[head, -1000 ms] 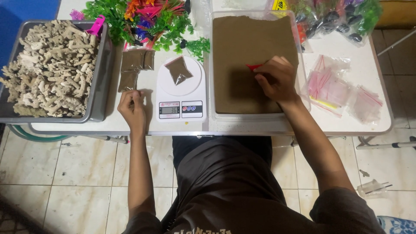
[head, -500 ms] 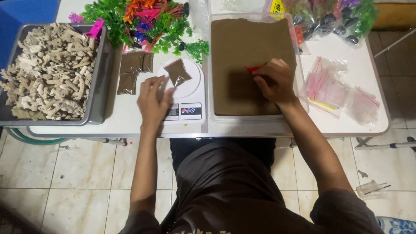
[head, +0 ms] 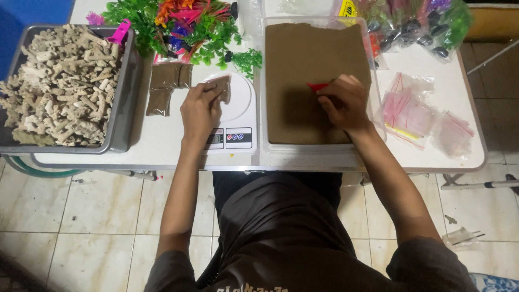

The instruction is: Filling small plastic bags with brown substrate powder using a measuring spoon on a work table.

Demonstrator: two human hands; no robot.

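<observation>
My left hand (head: 201, 111) rests on the white kitchen scale (head: 238, 111) and grips a small clear bag of brown powder (head: 222, 86) lying on its platform. My right hand (head: 343, 103) is inside the clear tub of brown powder (head: 311, 51), closed on a small red scoop (head: 317, 86) whose tip shows above my fingers. Left of the scale, filled brown bags (head: 166, 86) lie on the white table (head: 162, 141).
A grey tray (head: 125, 103) heaped with pale coral-like pieces fills the left end. Plastic plants (head: 178, 24) stand at the back. Empty zip bags (head: 419, 116) lie right of the tub, and bagged plastic plants (head: 427, 24) sit behind them. Tiled floor is below.
My left hand has moved from the table's front edge up and to the right onto the scale and taken hold of the bag there. My right hand has stayed in the tub.
</observation>
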